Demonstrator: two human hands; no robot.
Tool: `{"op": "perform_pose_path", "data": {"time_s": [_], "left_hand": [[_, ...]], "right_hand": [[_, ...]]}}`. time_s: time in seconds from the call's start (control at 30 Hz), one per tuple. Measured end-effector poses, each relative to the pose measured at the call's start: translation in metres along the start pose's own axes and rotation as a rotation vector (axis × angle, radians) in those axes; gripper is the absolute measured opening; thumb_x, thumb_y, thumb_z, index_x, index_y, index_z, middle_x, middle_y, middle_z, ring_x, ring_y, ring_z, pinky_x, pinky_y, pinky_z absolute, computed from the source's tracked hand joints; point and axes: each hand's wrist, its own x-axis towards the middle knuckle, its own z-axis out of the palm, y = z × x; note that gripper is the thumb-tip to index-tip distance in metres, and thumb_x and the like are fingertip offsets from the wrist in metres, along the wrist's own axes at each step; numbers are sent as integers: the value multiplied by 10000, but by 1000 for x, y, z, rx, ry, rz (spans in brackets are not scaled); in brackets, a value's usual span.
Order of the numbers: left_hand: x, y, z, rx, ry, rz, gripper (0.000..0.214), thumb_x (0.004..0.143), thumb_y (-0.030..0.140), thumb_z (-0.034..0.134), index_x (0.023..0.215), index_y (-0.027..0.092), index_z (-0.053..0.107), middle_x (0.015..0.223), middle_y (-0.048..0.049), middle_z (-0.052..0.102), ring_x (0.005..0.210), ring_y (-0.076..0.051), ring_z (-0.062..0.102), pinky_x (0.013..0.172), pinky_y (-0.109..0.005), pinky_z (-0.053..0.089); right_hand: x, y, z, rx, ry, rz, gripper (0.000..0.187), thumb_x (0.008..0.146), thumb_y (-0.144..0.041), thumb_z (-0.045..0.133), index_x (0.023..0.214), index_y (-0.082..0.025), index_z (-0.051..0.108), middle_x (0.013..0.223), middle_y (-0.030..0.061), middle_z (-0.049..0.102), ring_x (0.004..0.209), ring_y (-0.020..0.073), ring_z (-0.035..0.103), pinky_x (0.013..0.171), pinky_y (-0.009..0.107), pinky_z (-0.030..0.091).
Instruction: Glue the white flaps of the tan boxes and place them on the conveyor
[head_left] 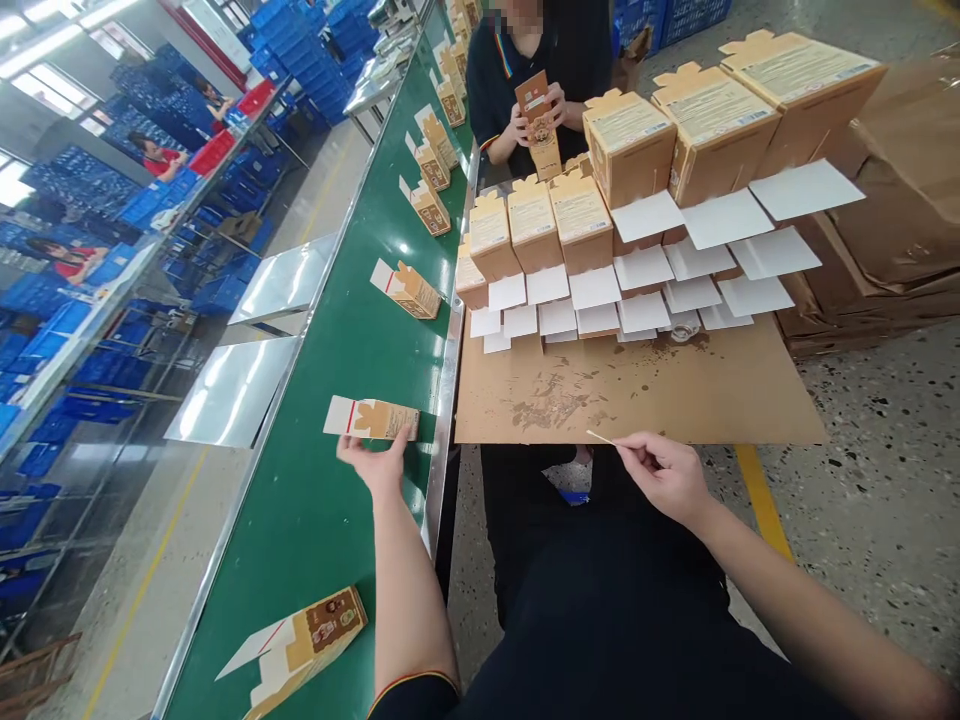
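Note:
On the green belt, my left hand point(375, 462) spans the near side of a small printed carton point(386, 420), thumb at one end and fingers at the other. The carton lies on its side with a white flap sticking out, marked by a red line. Over the front edge of the brown cardboard sheet point(720, 390), my right hand point(667, 475) pinches a thin pale stick point(600, 438) between thumb and fingertips. Its tip points left; I cannot tell what kind of stick it is. Dark wet-looking stains mark the sheet near the stick.
Stacked cartons point(585, 225) with white flaps out stand at the back of the sheet. A clear tape roll point(684, 328) sits below them. Opposite, a person holds a brown carton point(541, 125). More open cartons point(409, 290) line the belt, one point(322, 640) nearer me.

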Motion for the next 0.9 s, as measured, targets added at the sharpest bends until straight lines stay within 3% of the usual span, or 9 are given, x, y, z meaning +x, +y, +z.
{"op": "perform_pose_path", "data": {"time_s": [0.1, 0.13, 0.2, 0.3, 0.4, 0.47, 0.6, 0.77, 0.9], "left_hand": [[-5, 22, 9, 33, 276, 264, 770, 779, 365, 920, 1354, 289, 413, 1456, -131, 536, 1429, -345, 613, 1289, -625, 472], [-7, 33, 20, -21, 267, 322, 641, 837, 376, 860, 1315, 287, 444, 1370, -104, 567, 1328, -315, 663, 1235, -586, 523], [-9, 59, 55, -205, 62, 291, 435, 903, 386, 784, 1215, 282, 500, 1151, -43, 614, 1040, -232, 724, 1036, -462, 626], [-7, 100, 130, -382, -370, -114, 322, 913, 390, 806, 1078, 257, 563, 957, -8, 644, 768, -157, 695, 739, -292, 595], [-3, 129, 194, -413, -534, -534, 332, 933, 432, 814, 978, 240, 547, 867, -12, 642, 671, -145, 685, 591, -234, 475], [-4, 138, 215, -440, -575, -597, 378, 882, 387, 871, 973, 239, 535, 856, -3, 646, 670, -139, 692, 587, -220, 435], [-21, 124, 197, -473, -580, -516, 510, 743, 261, 941, 1006, 253, 504, 855, 52, 631, 667, -97, 643, 645, -213, 416], [-60, 67, 120, -390, -656, -355, 581, 694, 368, 968, 1095, 260, 562, 911, 23, 686, 822, -166, 705, 823, -306, 543], [-81, 36, 69, -201, -806, -222, 596, 723, 445, 978, 1169, 248, 636, 906, -4, 702, 841, -207, 703, 844, -362, 582]], "right_hand": [[1, 2, -16, -43, 59, -1, 197, 1087, -313, 705, 948, -244, 826, 627, -21, 622, 490, 116, 533, 476, 258, 453], [1, 2, -21, -58, 76, 1, 193, 1088, -316, 704, 955, -247, 826, 641, -17, 639, 500, 120, 549, 484, 260, 465], [4, 4, -27, -84, 103, 5, 198, 1090, -328, 705, 949, -253, 822, 660, -11, 659, 515, 126, 572, 494, 263, 480], [13, 7, -32, -114, 131, 9, 205, 1083, -354, 717, 934, -254, 816, 652, -11, 650, 523, 132, 576, 496, 267, 483], [24, 11, -40, -142, 165, 14, 196, 1068, -366, 728, 938, -248, 815, 663, -5, 651, 544, 135, 583, 516, 269, 496], [31, 14, -49, -156, 207, 34, 203, 1058, -391, 735, 937, -245, 807, 664, -2, 645, 551, 140, 580, 524, 275, 500], [40, 19, -75, -227, 309, 119, 285, 1028, -507, 744, 938, -239, 783, 651, 5, 619, 556, 162, 560, 534, 305, 487], [67, 22, -100, -414, 331, 239, 248, 986, -441, 728, 910, -207, 758, 665, 29, 649, 598, 164, 557, 609, 305, 469], [110, 20, -110, -585, 165, 305, 46, 944, -212, 708, 919, -199, 745, 689, 24, 672, 626, 156, 556, 669, 288, 438]]}}
